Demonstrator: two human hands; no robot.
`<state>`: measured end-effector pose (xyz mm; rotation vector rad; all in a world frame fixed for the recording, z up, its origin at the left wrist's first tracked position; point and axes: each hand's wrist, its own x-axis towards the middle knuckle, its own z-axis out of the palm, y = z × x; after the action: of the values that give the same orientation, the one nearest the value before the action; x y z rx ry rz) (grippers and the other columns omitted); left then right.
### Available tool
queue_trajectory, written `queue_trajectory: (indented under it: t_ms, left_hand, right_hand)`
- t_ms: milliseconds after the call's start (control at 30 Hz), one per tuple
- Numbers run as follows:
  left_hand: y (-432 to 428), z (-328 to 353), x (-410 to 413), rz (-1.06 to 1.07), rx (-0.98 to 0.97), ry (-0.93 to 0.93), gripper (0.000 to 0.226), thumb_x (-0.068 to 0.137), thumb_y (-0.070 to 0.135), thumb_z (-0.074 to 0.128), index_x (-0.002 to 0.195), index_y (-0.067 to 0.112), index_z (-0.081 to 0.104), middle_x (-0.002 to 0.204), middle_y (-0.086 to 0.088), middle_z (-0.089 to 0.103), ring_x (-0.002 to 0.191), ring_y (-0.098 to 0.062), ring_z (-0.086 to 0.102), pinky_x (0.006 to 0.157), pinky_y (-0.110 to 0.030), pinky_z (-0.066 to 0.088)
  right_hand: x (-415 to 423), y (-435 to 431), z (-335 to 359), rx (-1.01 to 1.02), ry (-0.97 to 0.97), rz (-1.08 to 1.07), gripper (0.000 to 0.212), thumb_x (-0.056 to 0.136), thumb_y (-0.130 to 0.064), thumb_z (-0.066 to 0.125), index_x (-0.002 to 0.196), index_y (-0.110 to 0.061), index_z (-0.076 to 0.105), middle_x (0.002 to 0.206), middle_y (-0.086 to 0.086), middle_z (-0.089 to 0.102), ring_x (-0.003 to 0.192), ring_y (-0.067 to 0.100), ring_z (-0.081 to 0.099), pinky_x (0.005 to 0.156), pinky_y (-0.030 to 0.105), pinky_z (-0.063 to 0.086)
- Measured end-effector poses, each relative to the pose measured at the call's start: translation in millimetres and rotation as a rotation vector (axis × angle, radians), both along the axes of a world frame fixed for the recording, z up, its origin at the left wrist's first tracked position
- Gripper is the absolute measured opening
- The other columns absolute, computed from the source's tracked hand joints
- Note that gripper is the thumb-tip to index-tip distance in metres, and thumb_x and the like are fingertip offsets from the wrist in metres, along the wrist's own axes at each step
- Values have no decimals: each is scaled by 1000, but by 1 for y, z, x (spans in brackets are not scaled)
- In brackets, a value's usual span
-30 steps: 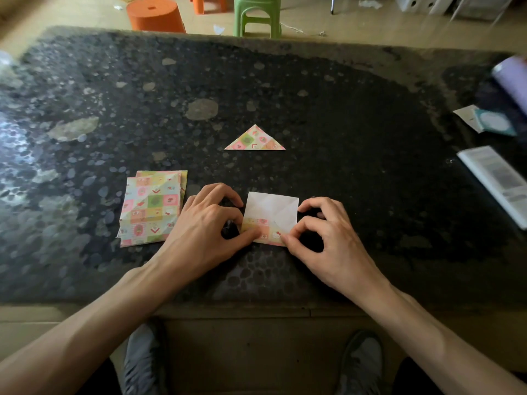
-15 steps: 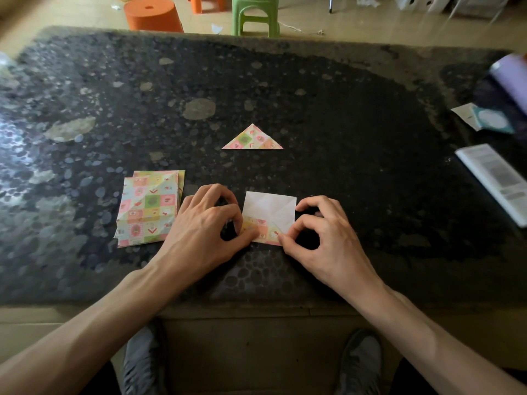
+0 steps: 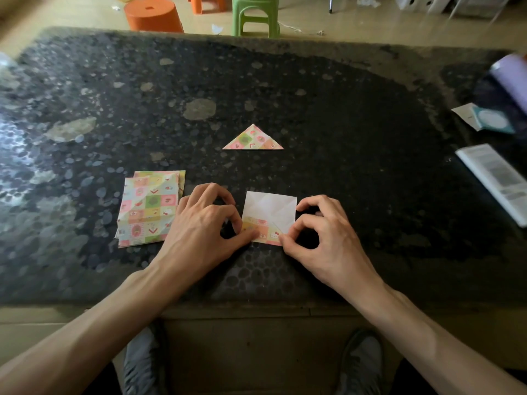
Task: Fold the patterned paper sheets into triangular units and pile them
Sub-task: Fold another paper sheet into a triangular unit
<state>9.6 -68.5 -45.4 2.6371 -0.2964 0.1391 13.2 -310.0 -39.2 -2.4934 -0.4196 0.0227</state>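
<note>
A paper sheet [image 3: 269, 209] lies white side up near the front of the dark table, its near edge folded up so a patterned strip shows. My left hand [image 3: 199, 226] pinches the strip's left end with thumb and forefinger. My right hand [image 3: 322, 232] pinches the strip's right corner. A finished patterned triangle [image 3: 253, 139] lies flat farther back, apart from both hands. A small stack of unfolded patterned sheets [image 3: 148, 209] rests just left of my left hand.
The dark speckled table [image 3: 342, 138] has its front edge close to my body. At the right lie a printed leaflet [image 3: 496, 181], a teal-and-white packet [image 3: 484, 119] and a lilac roll [image 3: 510, 78]. Orange [image 3: 154, 14] and green [image 3: 255, 12] stools stand beyond the far edge.
Hardly anything has moved. Both hands keep pinching the folded near edge of the sheet, pressing the crease a little flatter.
</note>
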Motion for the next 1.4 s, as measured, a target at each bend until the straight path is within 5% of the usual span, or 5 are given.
queue_trajectory:
  t_ms: [333,500,833,1100,1400]
  left_hand:
    - [0,-1,-1,45,10,-14,41,75,72,66,88,36,53,116,11,48,119,-16,45,92,-38,45]
    - [-4,-3,0,-28,16,-47,35,81,70,58,90,36,66,116,10,50,120,-15,44,92,-33,36]
    - [9,15,8,-34,21,173,14,83,45,78,95,50,72,120,19,47,135,-13,29,110,-43,27]
    - [9,25,10,-39,22,267,17,83,47,78,98,53,71,121,20,43,136,-12,28,112,-45,30]
    - [9,34,8,-43,-4,345,22,87,39,77,103,52,69,126,18,40,140,-11,23,118,-47,27]
  right_hand:
    - [0,0,-1,14,-13,12,15,85,-40,76,90,-29,68,118,-13,51,124,6,42,96,13,33]
    - [1,-1,-2,10,6,34,12,88,-41,76,99,-36,73,117,-14,47,125,5,38,96,12,31]
    - [0,3,-5,-10,-11,30,10,89,-44,73,98,-39,72,118,-15,43,126,3,34,98,18,30]
    - [-7,33,-11,-166,-113,-91,48,79,-81,54,91,-35,56,118,-6,40,123,16,36,91,31,35]
    - [-11,56,-17,-232,-126,-217,60,73,-88,45,88,-30,45,121,-1,38,127,25,38,97,43,39]
